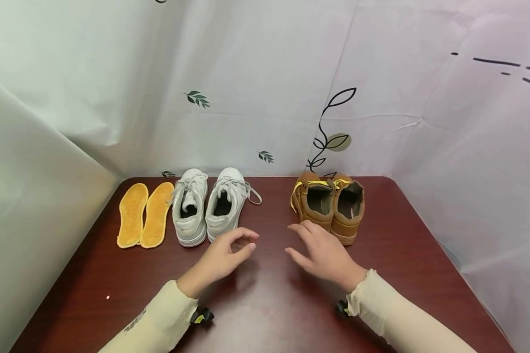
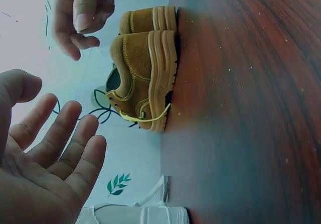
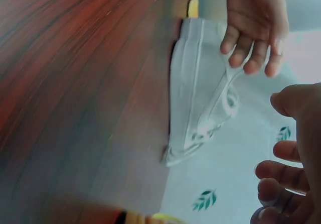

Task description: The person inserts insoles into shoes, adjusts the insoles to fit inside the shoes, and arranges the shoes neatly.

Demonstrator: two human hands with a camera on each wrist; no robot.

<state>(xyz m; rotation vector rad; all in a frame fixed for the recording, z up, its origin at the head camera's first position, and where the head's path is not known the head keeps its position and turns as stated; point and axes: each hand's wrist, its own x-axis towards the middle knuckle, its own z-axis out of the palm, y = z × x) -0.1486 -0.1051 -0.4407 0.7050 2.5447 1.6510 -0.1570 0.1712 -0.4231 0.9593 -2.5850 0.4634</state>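
My left hand point(image 1: 223, 257) hovers over the table, nearest the white sneakers, holding nothing, its fingers relaxed and spread in the left wrist view. Across from it, my right hand point(image 1: 324, 252) is held above the table in front of the brown shoes, also with nothing in it. One white sneaker point(image 1: 189, 208) stands beside another white sneaker point(image 1: 225, 203), both with white laces and heels toward me. To the right, a brown shoe point(image 1: 313, 208) with yellow laces sits against a second brown shoe point(image 1: 348, 215). These brown shoes also show in the left wrist view.
Two yellow insoles, a left one point(image 1: 132, 215) and a right one point(image 1: 157, 215), lie flat left of the sneakers. The dark red table point(image 1: 269, 314) meets a white leaf-patterned curtain point(image 1: 256, 73) at the back. A tiny pale speck point(image 1: 108, 297) lies on the table's left.
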